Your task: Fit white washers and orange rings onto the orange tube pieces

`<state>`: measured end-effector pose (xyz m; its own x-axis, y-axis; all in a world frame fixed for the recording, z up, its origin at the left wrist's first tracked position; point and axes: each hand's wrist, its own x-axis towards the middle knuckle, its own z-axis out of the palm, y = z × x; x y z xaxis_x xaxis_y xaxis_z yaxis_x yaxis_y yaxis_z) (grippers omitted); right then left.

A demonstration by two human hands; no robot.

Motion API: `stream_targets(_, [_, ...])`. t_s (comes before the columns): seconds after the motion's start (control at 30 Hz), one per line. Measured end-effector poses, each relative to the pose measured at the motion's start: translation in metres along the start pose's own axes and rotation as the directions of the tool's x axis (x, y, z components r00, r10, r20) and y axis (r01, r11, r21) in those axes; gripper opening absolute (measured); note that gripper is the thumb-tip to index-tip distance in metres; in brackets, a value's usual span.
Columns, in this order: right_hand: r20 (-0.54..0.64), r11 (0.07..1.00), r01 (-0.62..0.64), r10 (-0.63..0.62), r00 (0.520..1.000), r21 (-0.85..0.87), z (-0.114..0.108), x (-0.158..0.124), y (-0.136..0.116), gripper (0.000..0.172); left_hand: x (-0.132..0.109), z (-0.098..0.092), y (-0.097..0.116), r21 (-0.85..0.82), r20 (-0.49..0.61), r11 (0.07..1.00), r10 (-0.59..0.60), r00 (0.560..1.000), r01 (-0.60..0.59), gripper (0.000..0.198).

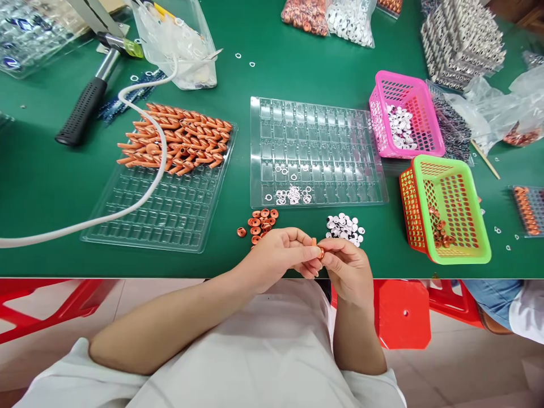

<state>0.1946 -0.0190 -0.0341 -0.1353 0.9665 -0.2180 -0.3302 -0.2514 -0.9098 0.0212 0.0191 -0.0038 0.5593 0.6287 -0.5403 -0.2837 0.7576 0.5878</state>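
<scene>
Your left hand and right hand pinch 1 shiny copper-coloured piece, mostly hidden, its direction and long axis unclear.

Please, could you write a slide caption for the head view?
Left hand and right hand hold a small orange part near orange pieces and white discs.

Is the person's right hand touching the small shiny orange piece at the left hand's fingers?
Touching. The head view shows the right hand with thumb and forefinger against the small shiny orange piece, no visible gap.
</scene>
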Motion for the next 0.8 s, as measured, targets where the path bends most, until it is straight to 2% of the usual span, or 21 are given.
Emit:
stream_targets(0.3, [-0.01, 0.975, 0.144, -0.148, 0.989, -0.171, 0.001, -0.004, -0.003, 0.023, -0.001, -0.001, 0.001, 0.039, 0.003, 0.999, 0.031, 1.0, -0.031, 0.021])
stream_targets(0.53, [-0.056, 0.979, 0.134, -0.144, 0.988, -0.155, 0.001, -0.006, 0.005, 0.019, -0.002, 0.005, 0.007, 0.062, -0.039, 0.998, 0.021, 0.999, -0.019, 0.018])
stream_targets(0.8, [-0.114, 0.957, 0.169, -0.2, 0.973, -0.234, 0.006, -0.009, 0.007, 0.019, 0.0, 0.005, 0.004, 0.035, -0.054, 0.999, 0.022, 0.998, -0.02, 0.017])
